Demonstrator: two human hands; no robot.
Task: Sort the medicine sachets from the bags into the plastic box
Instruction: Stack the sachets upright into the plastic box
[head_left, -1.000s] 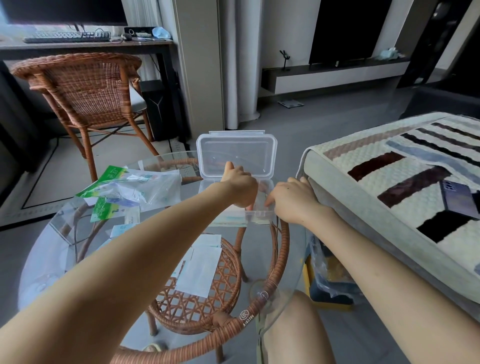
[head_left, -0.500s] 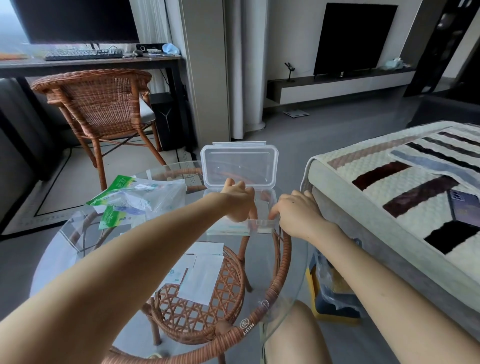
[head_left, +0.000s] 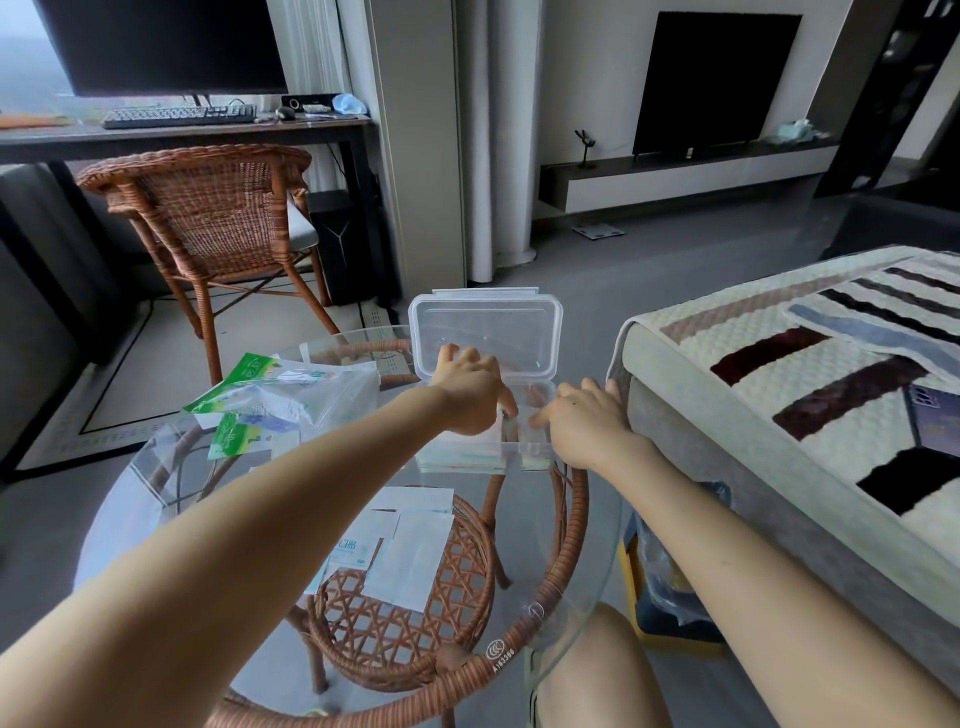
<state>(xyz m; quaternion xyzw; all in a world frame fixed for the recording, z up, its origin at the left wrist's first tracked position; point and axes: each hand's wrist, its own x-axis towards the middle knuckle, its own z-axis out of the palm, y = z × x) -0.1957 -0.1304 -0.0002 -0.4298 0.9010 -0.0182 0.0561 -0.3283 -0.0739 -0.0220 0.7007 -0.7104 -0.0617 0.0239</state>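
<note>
A clear plastic box (head_left: 524, 451) stands at the far side of the round glass table (head_left: 156, 499), its lid (head_left: 485, 327) standing open behind it. Pale sachets lie inside the box, seen through its front wall. My left hand (head_left: 470, 392) reaches over the box with fingers stretched toward the lid and thumb pointing down into it. My right hand (head_left: 587, 421) comes in from the right, fingertips dipped inside the box; whether they pinch anything is hidden. Clear bags with green sachets (head_left: 260, 400) lie to the left. Loose white sachets (head_left: 410, 545) lie nearer to me.
A striped quilted sofa (head_left: 779, 395) stands just right of the table. A rattan chair (head_left: 218, 218) and a desk (head_left: 182, 130) are at the far left. A yellow-edged box with plastic (head_left: 670, 587) sits on the floor by my knee (head_left: 592, 670).
Both hands stay at the box. My left thumb has dropped lower into it and my right fingertips have moved a little further in. The view has tilted up slightly.
</note>
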